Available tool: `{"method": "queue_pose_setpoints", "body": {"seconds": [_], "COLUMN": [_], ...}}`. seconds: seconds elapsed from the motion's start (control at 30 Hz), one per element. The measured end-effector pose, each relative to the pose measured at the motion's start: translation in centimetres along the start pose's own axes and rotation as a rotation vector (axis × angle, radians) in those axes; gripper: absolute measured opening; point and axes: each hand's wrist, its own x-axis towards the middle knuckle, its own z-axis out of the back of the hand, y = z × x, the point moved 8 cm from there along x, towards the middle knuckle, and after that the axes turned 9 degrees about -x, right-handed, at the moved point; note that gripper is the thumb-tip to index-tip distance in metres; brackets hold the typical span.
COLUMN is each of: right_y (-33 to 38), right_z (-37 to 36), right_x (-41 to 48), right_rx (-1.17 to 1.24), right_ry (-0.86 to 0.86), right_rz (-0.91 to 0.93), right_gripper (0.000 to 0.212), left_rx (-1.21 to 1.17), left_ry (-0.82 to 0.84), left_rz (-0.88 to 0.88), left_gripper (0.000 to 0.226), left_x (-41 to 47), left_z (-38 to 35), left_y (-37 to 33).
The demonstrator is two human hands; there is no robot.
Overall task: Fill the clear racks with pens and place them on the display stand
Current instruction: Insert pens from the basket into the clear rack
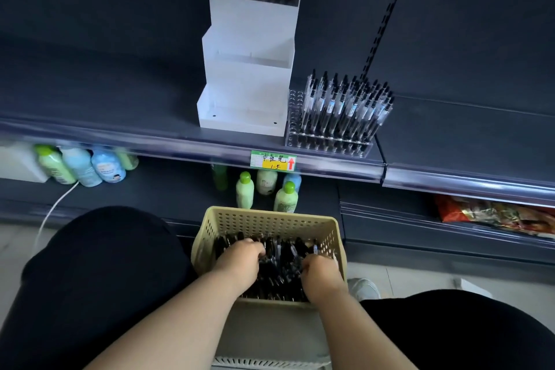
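1. Both grips are down in the basket (264,219), among the pens (282,264). The pens lie flat, long way mostly pointing away from me.
2. L grip (240,261) curls into the pile; can't tell if it holds any. R grip (322,275) pinches a few pens.
3. The clear rack (330,144) is up ahead on the shelf (120,117), to the R, so I think the R grip is nearer. Pens there stand up.

The basket (270,221) around the left hand (240,261) and right hand (321,275) is cream, dotted with rows of round holes. The pens (282,267) between the hands are black. Beyond the hands, the display stand (249,69) is white and the shelf (120,93) is dark slate blue. The price tag (273,161) is green and yellow with a red arrow. The bottles (244,191) are pale green with green caps.
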Motion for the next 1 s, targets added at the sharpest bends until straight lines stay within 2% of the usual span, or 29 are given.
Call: {"method": "queue_pose_setpoints", "body": {"seconds": [0.13,0.43,0.77,1.0], "right_y": [-0.3,0.6,0.0,0.0], "right_z": [-0.3,-1.3,-2.0,-1.9], "right_x": [1.8,4.7,7.3,7.4], "right_rx": [-0.005,0.032,-0.021,-0.002], "right_ry": [0.013,0.014,0.058,0.096], "right_rz": [-0.038,-0.136,-0.236,-0.227], "right_gripper": [0.033,0.028,0.027,0.030], "left_rx": [-0.003,-0.017,0.223,0.076], "left_ry": [0.010,-0.085,0.054,0.020], "left_rz": [0.064,0.108,0.280,0.363], "left_gripper": [0.037,0.028,0.038,0.034], "left_x": [1.0,4.0,7.0,6.7], "left_z": [-1.2,-2.1,-4.9,-5.1], "left_y": [0.3,-1.3,-0.9,-0.6]}}
